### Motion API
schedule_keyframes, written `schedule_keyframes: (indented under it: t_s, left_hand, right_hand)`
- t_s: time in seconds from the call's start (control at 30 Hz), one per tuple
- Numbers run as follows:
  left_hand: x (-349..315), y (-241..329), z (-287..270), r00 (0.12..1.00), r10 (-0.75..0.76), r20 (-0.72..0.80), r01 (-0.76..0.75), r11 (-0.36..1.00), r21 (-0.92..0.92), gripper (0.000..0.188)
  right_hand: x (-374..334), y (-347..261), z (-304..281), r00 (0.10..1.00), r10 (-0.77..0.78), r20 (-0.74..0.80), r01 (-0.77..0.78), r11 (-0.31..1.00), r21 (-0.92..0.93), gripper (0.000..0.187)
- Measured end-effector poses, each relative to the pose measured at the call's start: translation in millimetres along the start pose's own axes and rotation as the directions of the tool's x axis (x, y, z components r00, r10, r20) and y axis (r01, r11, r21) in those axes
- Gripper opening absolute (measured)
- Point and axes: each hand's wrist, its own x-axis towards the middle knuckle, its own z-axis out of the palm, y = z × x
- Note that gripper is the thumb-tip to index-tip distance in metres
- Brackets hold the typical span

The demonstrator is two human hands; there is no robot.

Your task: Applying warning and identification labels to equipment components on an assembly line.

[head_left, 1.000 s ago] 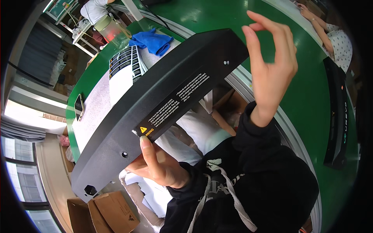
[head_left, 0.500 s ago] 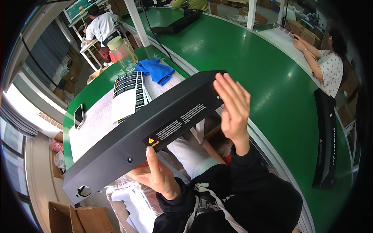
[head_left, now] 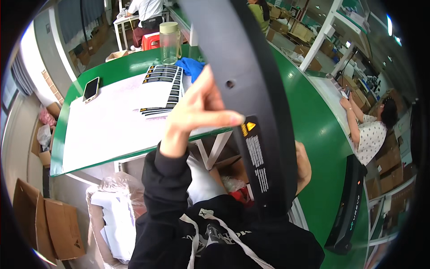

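Note:
A long black plastic cover [head_left: 264,96] stands nearly upright in front of me, its top cut off by the upper edge of the picture. On its near face are a round hole and a black warning label [head_left: 255,154] with a yellow triangle. My left hand [head_left: 192,114] grips the cover's left edge, its thumb pressed at the label's top corner and its fingers partly behind the cover. My right hand [head_left: 303,165] is closed round the right edge lower down, with most of it hidden by the cover.
Label sheets [head_left: 157,94], a blue cloth [head_left: 191,68], a bottle [head_left: 169,45] and a phone [head_left: 91,89] lie or stand on the left table. Another black cover [head_left: 347,206] rests on the green bench [head_left: 316,116]. Two people work beyond; cardboard boxes [head_left: 65,224] stand lower left.
The cover has swung from a slant across the view to nearly upright. My left hand has risen with it; my right hand has dropped to its lower right edge. My view has turned too.

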Motion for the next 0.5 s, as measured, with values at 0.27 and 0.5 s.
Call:
schedule_keyframes:
  t_s: [0.27,0.5]
  left_hand:
    - [93,-76,62,0.967,0.234,0.099,-0.07,0.623,-0.779,0.069]
    - [120,-135,-17,0.935,-0.025,-0.353,-0.112,0.926,-0.362,0.033]
  right_hand:
    - [27,-5,-52,0.943,0.306,-0.128,-0.331,0.886,-0.325,0.044]
    - [87,-6,-52,0.802,0.039,-0.596,-0.591,0.191,-0.784,0.07]
